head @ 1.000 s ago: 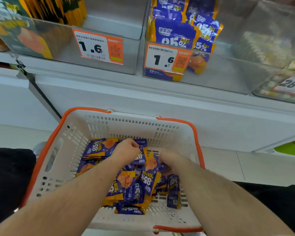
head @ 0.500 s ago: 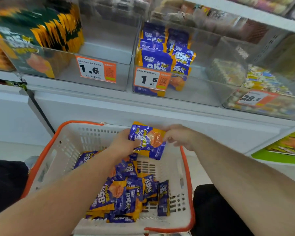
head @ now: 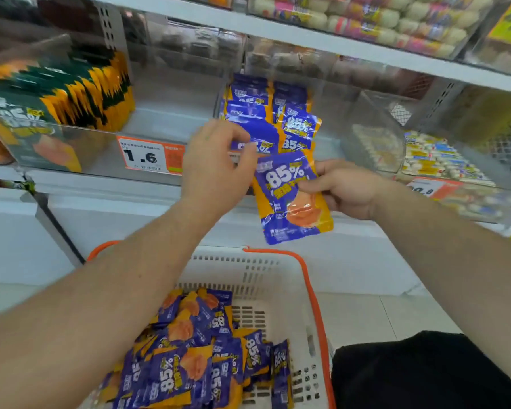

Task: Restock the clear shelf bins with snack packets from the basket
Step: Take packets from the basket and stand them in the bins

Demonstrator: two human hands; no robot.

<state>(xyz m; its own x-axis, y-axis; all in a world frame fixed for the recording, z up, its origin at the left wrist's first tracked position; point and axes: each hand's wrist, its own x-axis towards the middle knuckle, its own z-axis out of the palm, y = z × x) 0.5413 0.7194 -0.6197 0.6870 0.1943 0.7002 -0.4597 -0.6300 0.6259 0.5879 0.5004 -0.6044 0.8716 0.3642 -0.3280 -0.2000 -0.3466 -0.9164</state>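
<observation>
Moved since half a second ago: both hands and the held packet, up from just over the basket rim to the front of the shelf bin; camera view tilted upward with them.

Right hand [head: 347, 188]: fingers and thumb curled, pinching one blue-and-orange snack packet [head: 292, 199] by its right edge. Packet upright, printed face to the camera, hanging just below and in front of the bin.

Left hand [head: 216, 169]: fingers loosely spread and half bent, holding nothing. Fingertips [head: 250, 144] lie by the packet's upper left corner and in front of the bin's front wall; contact with either cannot be told.

Clear shelf bin [head: 331, 119]: part filled, matching blue packets [head: 298, 125] standing in rows at its left side, bare space to their right.

Basket [head: 310, 293]: white with orange rim, below the hands, many loose packets [head: 195, 358] left inside.

Step in hand, by judgement: carrying one packet to the bin, placement not yet done; restocking at an early to middle stage. Next move calls for lifting the packet over the front wall and standing it upright behind or beside the existing rows, face forward.

Neighbouring bin at left: green-and-yellow packets [head: 80, 90], price tag [head: 148, 156] reading 1.6.
</observation>
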